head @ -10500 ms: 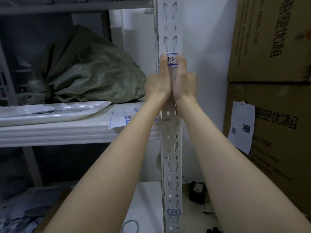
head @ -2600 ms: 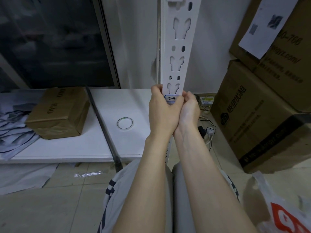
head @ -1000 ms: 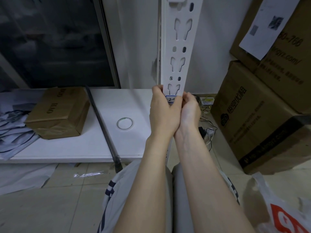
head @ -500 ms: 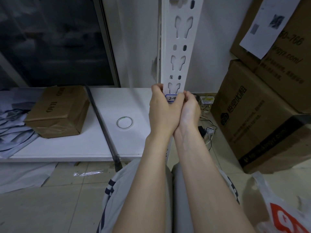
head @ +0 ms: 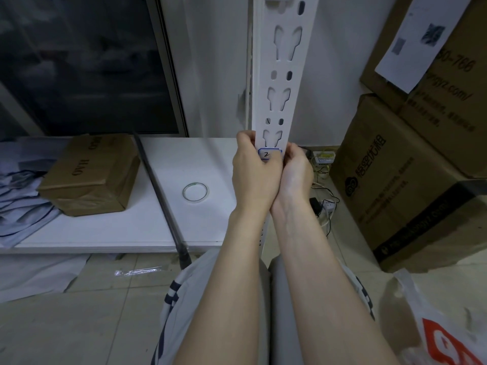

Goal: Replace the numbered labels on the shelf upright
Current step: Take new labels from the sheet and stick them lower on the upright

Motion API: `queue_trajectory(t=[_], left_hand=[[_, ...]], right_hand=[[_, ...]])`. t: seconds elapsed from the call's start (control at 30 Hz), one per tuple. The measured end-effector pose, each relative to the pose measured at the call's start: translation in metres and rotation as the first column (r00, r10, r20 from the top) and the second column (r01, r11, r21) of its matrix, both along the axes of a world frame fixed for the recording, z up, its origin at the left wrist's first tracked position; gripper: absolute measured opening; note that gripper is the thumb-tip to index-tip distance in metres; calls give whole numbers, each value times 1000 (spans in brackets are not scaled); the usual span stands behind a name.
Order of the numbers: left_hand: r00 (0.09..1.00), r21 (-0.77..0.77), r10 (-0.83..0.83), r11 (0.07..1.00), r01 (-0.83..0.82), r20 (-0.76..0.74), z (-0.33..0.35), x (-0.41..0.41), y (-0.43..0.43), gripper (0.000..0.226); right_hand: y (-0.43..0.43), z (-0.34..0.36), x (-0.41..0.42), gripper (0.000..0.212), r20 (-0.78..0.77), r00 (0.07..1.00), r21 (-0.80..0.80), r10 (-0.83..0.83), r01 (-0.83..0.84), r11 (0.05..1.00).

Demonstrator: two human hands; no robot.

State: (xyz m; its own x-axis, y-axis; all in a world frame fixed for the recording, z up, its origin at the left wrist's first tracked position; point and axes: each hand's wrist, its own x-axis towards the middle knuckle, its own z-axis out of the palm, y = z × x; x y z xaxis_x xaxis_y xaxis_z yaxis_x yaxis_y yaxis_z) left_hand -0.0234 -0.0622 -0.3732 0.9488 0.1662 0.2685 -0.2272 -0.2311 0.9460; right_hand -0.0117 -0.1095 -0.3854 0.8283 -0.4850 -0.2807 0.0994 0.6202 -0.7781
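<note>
A white perforated shelf upright (head: 282, 75) runs down the middle of the view. Low on it sits a small white label with a blue border (head: 268, 153); only the handwritten "2" shows. My left hand (head: 254, 175) wraps the upright's left edge, its thumb over the label's lower left. My right hand (head: 296, 172) presses in from the right, fingertips covering the label's right side. Whether the label is stuck flat or lifting at an edge is hidden by the fingers.
A white low shelf board (head: 158, 227) holds a brown carton (head: 91, 177), a roll of clear tape (head: 195, 192), a black rod (head: 158, 191) and cloth at far left. Stacked cardboard boxes (head: 400, 180) stand right. A power strip with cables (head: 325, 206) lies behind my hands.
Ten seconds ago both hands were pressing the higher 2-5 label; they are down at the 2-4 label now. Over the last second my right fingertips slid further across it.
</note>
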Motion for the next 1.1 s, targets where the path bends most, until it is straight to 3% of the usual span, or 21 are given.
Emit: queue_trajectory(t=[0.6,0.7,0.77,0.83,0.93,1.1], left_hand=[[1000,-31,-29,999,29,-7,2,-2,-1,25],[1000,27,-13,1000,13,24,-3,0,1,28],[999,-13,-37,999,38,8,-3,-1,2,29],[998,-47,-68,997,68,3,-3,-4,2,27],[994,-66,-103,992,105,32,-3,-7,3,25],[998,-185,-64,981,64,8,1,-8,4,17]], right_hand=[[-1,5,-8,27,7,999,-2,46,-46,999],[-2,10,-14,28,17,997,-63,70,-68,996],[-5,13,-19,25,0,997,-167,77,-76,983],[-13,12,-23,22,-17,998,-346,67,-69,936],[-26,6,-37,19,-17,1000,-652,-20,4,758],[-29,1,-66,15,91,995,-858,-40,99,504]])
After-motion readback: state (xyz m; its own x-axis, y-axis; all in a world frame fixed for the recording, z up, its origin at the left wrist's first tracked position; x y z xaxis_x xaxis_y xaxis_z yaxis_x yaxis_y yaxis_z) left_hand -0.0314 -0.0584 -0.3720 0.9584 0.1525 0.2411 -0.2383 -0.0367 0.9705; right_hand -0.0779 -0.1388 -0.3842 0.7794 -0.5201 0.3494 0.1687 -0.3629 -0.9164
